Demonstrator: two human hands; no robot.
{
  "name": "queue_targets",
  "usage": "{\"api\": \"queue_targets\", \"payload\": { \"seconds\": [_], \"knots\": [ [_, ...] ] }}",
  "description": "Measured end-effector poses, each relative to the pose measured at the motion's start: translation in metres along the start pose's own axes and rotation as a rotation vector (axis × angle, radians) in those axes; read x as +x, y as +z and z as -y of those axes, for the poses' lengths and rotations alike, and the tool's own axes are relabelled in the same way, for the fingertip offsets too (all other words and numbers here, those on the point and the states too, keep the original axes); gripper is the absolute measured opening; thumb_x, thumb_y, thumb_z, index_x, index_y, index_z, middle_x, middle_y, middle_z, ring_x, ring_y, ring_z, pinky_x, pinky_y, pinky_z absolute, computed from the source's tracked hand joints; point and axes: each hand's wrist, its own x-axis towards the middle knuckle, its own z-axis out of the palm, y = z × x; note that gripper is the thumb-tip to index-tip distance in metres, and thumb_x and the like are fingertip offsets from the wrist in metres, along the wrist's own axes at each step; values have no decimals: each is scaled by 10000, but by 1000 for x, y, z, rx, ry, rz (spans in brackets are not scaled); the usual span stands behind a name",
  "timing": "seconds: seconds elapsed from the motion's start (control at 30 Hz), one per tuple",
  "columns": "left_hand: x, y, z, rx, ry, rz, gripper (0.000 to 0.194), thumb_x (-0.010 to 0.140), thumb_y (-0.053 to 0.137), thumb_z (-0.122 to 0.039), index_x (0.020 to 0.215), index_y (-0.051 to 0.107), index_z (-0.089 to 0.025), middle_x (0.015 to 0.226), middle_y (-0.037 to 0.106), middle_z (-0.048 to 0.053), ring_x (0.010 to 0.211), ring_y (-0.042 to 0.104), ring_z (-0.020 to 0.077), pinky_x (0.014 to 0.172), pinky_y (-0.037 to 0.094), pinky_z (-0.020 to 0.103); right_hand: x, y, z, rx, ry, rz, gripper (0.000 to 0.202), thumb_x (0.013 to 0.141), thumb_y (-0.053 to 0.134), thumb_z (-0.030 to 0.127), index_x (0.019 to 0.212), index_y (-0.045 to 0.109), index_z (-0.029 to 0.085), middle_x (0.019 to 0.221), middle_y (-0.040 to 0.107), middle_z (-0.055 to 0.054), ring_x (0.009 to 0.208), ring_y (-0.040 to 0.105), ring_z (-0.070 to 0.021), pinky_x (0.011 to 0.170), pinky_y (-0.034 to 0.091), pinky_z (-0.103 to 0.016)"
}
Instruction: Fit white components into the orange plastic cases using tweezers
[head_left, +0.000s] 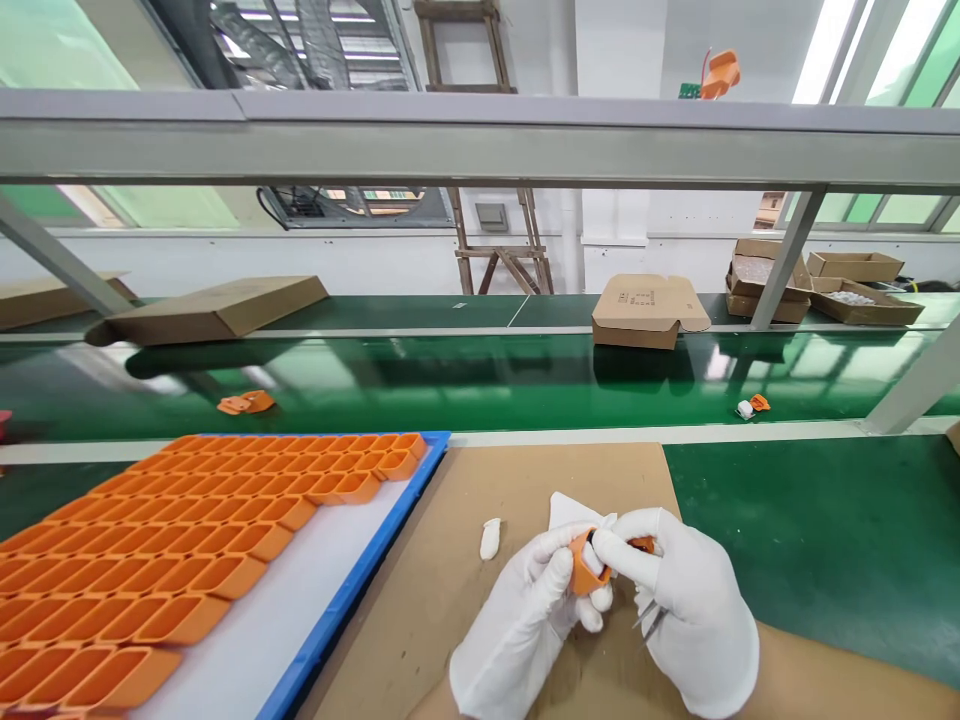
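At lower centre, one orange housing (583,572) was gripped by both gloved hands, left hand (525,610) and right hand (686,600), fingers closed; many housings remained in the blue tray (360,580) at lower left.

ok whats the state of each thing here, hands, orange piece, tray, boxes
left hand: gloved, gripping the orange piece
right hand: gloved, pinching the orange piece
orange piece: held off the cardboard mat
blue tray: partly filled with orange shells
flat box: closed, on the belt
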Motion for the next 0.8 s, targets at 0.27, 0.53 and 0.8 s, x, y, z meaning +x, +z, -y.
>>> {"api": "queue_targets", "payload": {
  "seconds": [0.27, 0.53, 0.8],
  "knots": [
    [2, 14, -1, 463, 269, -302, 423, 641, 829, -275, 1056, 745, -268, 964, 645, 55, 840, 604, 225, 749, 514, 354, 17, -5, -9, 364, 140, 29, 243, 724, 725, 439, 785, 749, 205, 843, 693, -61, 762, 606, -191, 677, 488, -302],
    [-11, 15, -2, 867, 471, -454, 378, 566, 870, -280, 934, 804, -334, 693, 543, 7, 590, 493, 161, 584, 459, 260, 7, 6, -12, 668, 671, 368, 274, 522, 765, 318, 719, 631, 182, 469, 355, 118, 392, 118, -11, 411, 120, -191],
    [-10, 15, 2, 897, 518, -497, 286, 716, 746, -242, 995, 765, -303, 954, 681, 55, 695, 612, 200, 738, 498, 323, 12, -2, -2, 337, 260, 89, 246, 665, 738, 426, 777, 727, 207, 805, 657, -45, 685, 562, -163, 590, 451, -268]
  ]
}}
